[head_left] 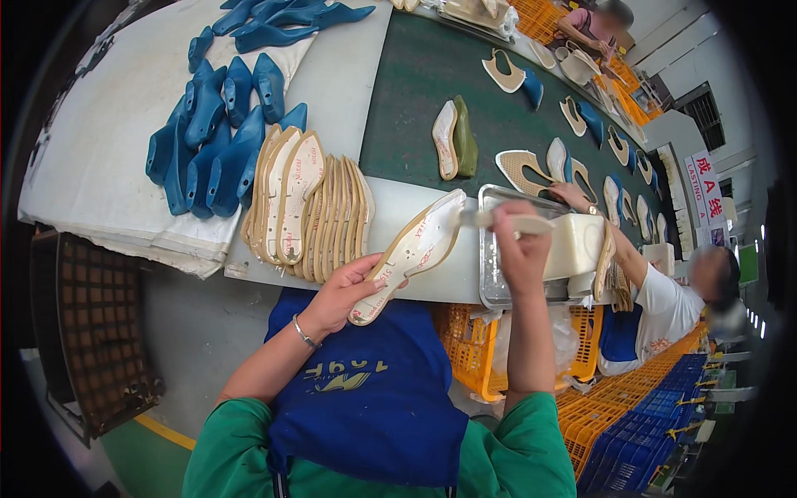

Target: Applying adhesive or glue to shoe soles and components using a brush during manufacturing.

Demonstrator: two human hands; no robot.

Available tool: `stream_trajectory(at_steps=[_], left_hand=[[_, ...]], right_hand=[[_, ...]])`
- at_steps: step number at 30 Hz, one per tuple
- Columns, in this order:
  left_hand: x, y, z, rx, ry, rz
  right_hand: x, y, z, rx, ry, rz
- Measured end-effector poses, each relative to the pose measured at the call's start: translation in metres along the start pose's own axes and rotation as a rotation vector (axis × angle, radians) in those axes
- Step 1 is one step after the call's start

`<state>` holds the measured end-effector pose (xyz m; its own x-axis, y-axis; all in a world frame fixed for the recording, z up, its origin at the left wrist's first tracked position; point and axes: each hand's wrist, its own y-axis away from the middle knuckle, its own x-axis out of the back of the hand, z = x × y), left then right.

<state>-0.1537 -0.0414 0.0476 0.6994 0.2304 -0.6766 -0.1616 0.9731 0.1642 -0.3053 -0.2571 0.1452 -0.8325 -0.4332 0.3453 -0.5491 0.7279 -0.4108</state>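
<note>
My left hand (342,292) grips a white shoe insole (422,241) with a tan edge by its heel end, tilted over the table's near edge. Thumb on top, fingers underneath. In my right hand (521,253) is a brush (533,224) with a pale handle; its blurred tip lies at the insole's upper part. Left of that insole, a row of similar insoles (300,199) stands stacked on edge. A metal tray (496,286) with a white block-shaped container (574,245) sits just beyond my right hand.
Blue shoe lasts (224,158) crowd a white cloth at the left. On the green belt (415,75) lie an insole beside a green last (465,141), and several shoe uppers (521,170). A co-worker (664,299) reaches in from the right. Orange crates (465,349) stand below the table.
</note>
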Motion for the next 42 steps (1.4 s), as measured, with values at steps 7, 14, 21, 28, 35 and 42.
stream_trajectory(at_steps=[7,14,21,28,35,42], left_hand=[[0.001,0.001,0.006,0.026,0.003,-0.032],[-0.001,0.001,0.006,0.019,0.029,-0.018],[-0.007,-0.002,0.009,0.028,0.136,0.004],[-0.004,-0.002,0.006,0.010,0.175,0.048],[-0.013,0.001,0.012,-0.005,0.249,0.046],[-0.009,-0.004,0.001,-0.007,0.340,0.095]], right_hand=[[0.003,-0.019,0.011,0.180,0.186,-0.044],[0.006,-0.013,0.009,0.065,0.039,0.015],[-0.018,0.016,0.011,0.006,0.078,-0.045],[-0.035,0.050,-0.006,-0.092,-0.062,-0.209],[-0.029,0.019,0.019,-0.040,-0.006,0.098],[-0.055,0.060,-0.015,0.207,0.019,-0.162]])
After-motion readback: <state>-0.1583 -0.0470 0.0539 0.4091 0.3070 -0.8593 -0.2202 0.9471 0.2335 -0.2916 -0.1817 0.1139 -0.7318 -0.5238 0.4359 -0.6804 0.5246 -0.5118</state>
